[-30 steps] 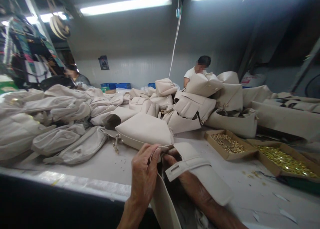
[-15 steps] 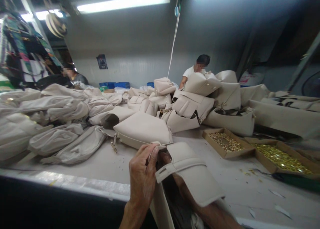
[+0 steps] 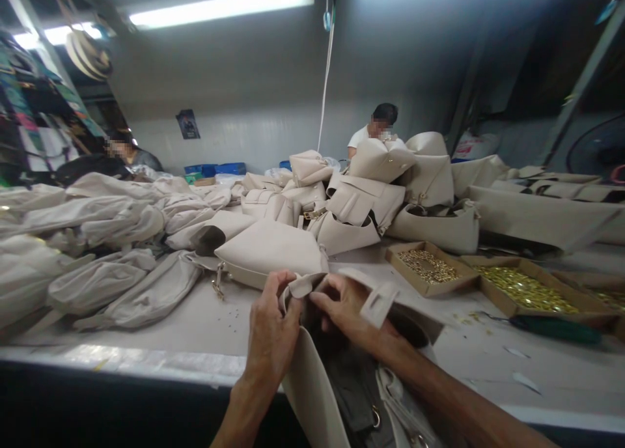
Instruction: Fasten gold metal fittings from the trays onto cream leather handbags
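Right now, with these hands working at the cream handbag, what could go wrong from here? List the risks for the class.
The cream handbag, held at its top edge by the left hand and right hand, hangs over the table edge, so it might slide down if released. The loose gold-coloured bits on the table could perhaps mark the pale bags or get lost.

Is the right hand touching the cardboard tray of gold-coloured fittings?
No, the right hand is at the opening of the beige bag, apart from the cardboard tray.
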Demonstrator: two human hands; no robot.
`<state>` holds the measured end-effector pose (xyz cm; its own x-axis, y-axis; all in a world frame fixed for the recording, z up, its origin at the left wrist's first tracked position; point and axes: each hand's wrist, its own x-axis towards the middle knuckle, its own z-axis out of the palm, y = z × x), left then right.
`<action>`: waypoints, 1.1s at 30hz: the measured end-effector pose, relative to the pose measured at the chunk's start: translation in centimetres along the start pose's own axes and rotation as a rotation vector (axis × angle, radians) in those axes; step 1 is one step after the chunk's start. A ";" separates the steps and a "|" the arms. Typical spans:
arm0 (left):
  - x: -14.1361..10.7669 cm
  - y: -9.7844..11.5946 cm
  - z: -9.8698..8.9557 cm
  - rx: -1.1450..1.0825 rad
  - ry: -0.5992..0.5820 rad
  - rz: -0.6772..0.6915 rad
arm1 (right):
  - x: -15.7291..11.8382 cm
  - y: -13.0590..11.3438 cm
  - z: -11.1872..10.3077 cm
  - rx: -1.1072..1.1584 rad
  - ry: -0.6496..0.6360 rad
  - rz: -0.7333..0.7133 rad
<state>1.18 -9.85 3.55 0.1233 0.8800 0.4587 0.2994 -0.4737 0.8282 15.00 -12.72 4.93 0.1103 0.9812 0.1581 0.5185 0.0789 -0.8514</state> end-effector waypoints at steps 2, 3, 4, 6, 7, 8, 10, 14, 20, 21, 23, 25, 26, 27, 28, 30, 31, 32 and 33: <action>0.2 0.1 0.2 0.004 0.032 -0.017 | 0.3 -0.9 -1.3 -0.080 0.080 -0.055; 0.3 0.1 0.3 -0.001 0.053 -0.034 | 0.4 -1.2 -1.8 -0.142 0.134 -0.109; 0.3 0.1 0.4 -0.009 0.073 -0.058 | 0.4 -1.5 -2.3 -0.214 0.183 -0.174; 0.3 0.2 0.6 -0.017 0.102 -0.103 | 0.5 -1.6 -2.7 -0.350 0.233 -0.296; 0.2 0.2 0.7 -0.011 0.109 -0.112 | 0.6 -1.5 -2.7 -0.405 0.221 -0.335; 0.1 0.2 0.7 0.002 0.109 -0.110 | 0.7 -1.4 -2.6 -0.452 0.189 -0.357; 0.0 0.1 0.7 0.039 0.099 -0.080 | 0.9 -1.1 -2.5 -0.523 0.099 -0.361; 0.2 -0.3 0.6 0.091 0.053 -0.006 | 2.0 -0.9 -3.4 -0.534 -0.027 -0.355; 1.4 -1.3 -0.1 0.072 -0.153 0.054 | 4.3 0.1 -5.6 -0.225 -0.316 -0.327; 1.6 -1.4 -0.2 0.068 -0.175 0.060 | 4.6 0.3 -5.7 -0.198 -0.337 -0.329; 1.8 -1.6 -0.4 0.063 -0.219 0.075 | 4.8 0.6 -5.8 -0.170 -0.356 -0.343; 2.0 -1.7 -0.4 0.071 -0.243 0.096 | 4.6 0.6 -5.8 -0.153 -0.369 -0.354; 2.0 -1.7 -0.3 0.078 -0.244 0.106 | 4.4 0.6 -5.8 -0.152 -0.370 -0.360; 2.1 -1.7 -0.2 0.086 -0.240 0.117 | 4.1 0.4 -5.8 -0.157 -0.362 -0.367; 2.1 -1.8 -0.1 0.093 -0.232 0.125 | 3.7 0.2 -5.8 -0.169 -0.347 -0.375; 2.1 -1.8 0.0 0.101 -0.220 0.138 | 3.0 -0.1 -5.6 -0.202 -0.297 -0.402; 2.1 -1.8 0.0 0.104 -0.220 0.143 | 2.7 -0.3 -5.4 -0.219 -0.265 -0.417; 2.2 -1.8 -0.2 0.108 -0.222 0.146 | 2.5 -0.6 -5.3 -0.234 -0.238 -0.427; 2.3 -1.8 -0.4 0.111 -0.228 0.148 | 2.4 -0.9 -5.1 -0.253 -0.220 -0.431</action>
<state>0.52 -6.98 3.23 0.3794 0.7926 0.4774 0.3627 -0.6020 0.7113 19.15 -11.35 8.68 -0.3233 0.8852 0.3344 0.6682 0.4638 -0.5818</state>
